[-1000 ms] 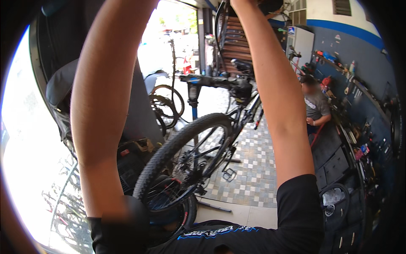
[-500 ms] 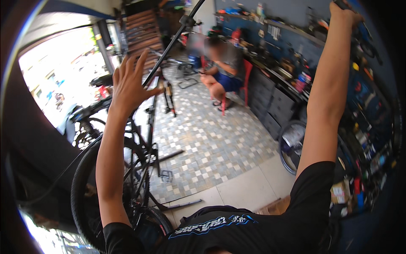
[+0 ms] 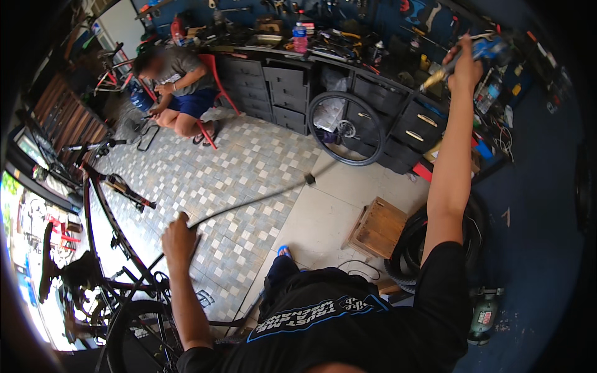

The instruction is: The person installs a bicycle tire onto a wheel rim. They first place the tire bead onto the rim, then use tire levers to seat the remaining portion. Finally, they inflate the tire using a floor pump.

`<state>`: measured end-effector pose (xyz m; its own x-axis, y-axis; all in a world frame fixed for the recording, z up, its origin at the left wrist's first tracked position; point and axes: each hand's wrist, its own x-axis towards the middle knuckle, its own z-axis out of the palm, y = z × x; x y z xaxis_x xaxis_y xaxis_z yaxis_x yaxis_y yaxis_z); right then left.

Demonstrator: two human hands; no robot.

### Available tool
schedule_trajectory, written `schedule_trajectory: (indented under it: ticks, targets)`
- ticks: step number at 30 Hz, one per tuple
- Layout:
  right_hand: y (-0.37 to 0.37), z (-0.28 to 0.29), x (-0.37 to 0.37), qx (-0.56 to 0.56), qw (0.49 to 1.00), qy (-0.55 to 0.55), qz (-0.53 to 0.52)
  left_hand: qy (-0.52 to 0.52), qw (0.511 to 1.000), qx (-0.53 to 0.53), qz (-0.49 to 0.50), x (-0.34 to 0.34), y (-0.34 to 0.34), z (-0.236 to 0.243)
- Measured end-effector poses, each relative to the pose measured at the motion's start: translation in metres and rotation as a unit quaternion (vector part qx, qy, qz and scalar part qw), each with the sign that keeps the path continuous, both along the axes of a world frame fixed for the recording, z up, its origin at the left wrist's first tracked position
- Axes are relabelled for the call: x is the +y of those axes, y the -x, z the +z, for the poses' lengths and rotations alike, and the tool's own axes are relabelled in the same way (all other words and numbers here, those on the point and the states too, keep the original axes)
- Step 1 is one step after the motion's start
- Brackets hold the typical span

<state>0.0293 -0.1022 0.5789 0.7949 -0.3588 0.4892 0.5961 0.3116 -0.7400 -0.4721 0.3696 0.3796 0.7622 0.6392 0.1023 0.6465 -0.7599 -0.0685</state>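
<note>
My left hand [image 3: 178, 242] is closed at the near end of a long, thin black rod or cable [image 3: 249, 203]. A small dark block [image 3: 309, 179] sits along it, and its far end fades toward the wheel. Below and left of this hand stands a black bicycle [image 3: 115, 248]. My right arm stretches far out to the upper right. Up by the workbench, my right hand [image 3: 466, 69] is closed around a blue tool [image 3: 490, 48]. A yellowish tapered part [image 3: 434, 79] shows on the hand's other side. The tool's exact kind is blurred.
A person [image 3: 180, 87] sits on a red chair [image 3: 217, 78] at the far left. Grey drawers [image 3: 286, 93] stand under a cluttered workbench. A bicycle wheel [image 3: 316, 124] leans there. A wooden box [image 3: 380, 227] and tyres [image 3: 476, 230] lie near my right side.
My view has swung right and down. My left hand, open with fingers spread before, is now closed at the black rod or cable. The blue tool in my right hand now shows.
</note>
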Motion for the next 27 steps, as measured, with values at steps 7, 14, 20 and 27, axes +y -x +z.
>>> schedule_trajectory:
  ticks: [7,14,20,27]
  targets:
    - [0.041,-0.136,0.033,0.196,0.947,0.226,0.114,0.101,0.995,0.011,-0.01,-0.017,-0.067,-0.125]
    - [-0.018,-0.229,0.093,0.264,0.903,0.224,0.255,0.093,0.994,0.013,0.05,0.001,-0.093,-0.161]
    - [-0.091,-0.249,0.105,0.254,0.899,0.223,0.279,0.079,0.996,-0.038,0.002,0.021,-0.161,-0.155]
    - [-0.127,-0.231,0.056,0.289,0.833,0.406,0.24,0.24,0.946,-0.139,-0.165,-0.046,-0.375,-0.208]
